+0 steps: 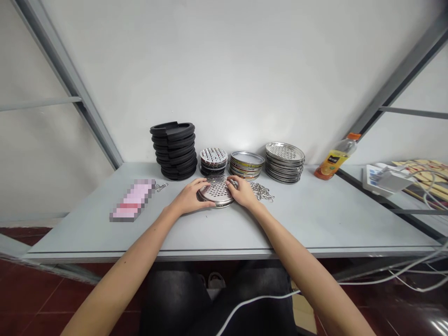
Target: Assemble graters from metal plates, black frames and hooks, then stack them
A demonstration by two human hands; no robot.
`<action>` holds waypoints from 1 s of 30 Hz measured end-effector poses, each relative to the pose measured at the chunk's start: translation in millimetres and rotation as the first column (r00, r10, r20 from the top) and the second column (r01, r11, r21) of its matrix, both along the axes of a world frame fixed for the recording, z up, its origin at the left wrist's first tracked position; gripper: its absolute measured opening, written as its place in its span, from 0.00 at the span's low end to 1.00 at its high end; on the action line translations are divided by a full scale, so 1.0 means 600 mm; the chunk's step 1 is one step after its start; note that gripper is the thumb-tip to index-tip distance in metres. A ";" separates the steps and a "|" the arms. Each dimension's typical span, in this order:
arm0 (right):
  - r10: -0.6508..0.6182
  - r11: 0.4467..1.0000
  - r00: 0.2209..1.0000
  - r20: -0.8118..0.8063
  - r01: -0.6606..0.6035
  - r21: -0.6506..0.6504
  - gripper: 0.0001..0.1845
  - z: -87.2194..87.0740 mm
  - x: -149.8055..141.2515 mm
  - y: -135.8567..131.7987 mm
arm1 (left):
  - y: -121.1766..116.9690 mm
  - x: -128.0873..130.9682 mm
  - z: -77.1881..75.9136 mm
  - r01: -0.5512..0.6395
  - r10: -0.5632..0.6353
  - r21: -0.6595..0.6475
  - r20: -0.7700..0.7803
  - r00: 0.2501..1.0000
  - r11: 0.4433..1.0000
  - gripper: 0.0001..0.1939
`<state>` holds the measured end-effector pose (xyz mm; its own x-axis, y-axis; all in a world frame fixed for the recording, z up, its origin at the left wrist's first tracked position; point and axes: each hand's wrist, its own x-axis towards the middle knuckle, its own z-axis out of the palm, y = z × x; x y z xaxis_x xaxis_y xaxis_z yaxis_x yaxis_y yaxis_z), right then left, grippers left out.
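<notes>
A round metal disc (217, 190) with rows of small holes and a raised rim lies flat on the table in front of me. It seems to rest on another round piece. My left hand (192, 196) curves around its left edge, thumb at the near rim. From the right, my right hand (241, 190) grips the same disc, fingers along the far right edge. Behind it stand a short stack of punched discs (213, 156), a stack of shallow rimmed lids (247, 161) and a taller stack of perforated metal discs (284, 154). Small metal clips (261, 190) lie beside my right hand.
Black ring-shaped parts (175, 149) are stacked at the back left. A pixelated pink item (135, 200) lies left, near a few loose clips (161, 187). An orange-capped drink bottle (336, 157) leans at the right, by a white power strip (374, 179) and cables.
</notes>
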<state>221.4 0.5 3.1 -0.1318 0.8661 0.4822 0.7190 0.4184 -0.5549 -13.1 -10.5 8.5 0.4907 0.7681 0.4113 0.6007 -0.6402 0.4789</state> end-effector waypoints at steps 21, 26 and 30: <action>-0.015 0.998 0.991 0.130 0.023 -0.059 0.15 -0.001 -0.001 -0.005 | -0.001 -0.001 -0.002 0.026 -0.028 -0.067 -0.028 0.999 0.997 0.38; -0.002 0.996 0.990 0.142 0.015 -0.087 0.15 -0.002 -0.002 -0.006 | -0.001 0.000 -0.001 0.022 -0.026 -0.079 -0.051 0.998 0.997 0.38; 0.019 0.997 0.991 0.131 -0.008 -0.079 0.15 -0.005 -0.001 -0.004 | -0.001 0.000 0.000 0.026 -0.030 -0.078 -0.056 0.998 0.997 0.39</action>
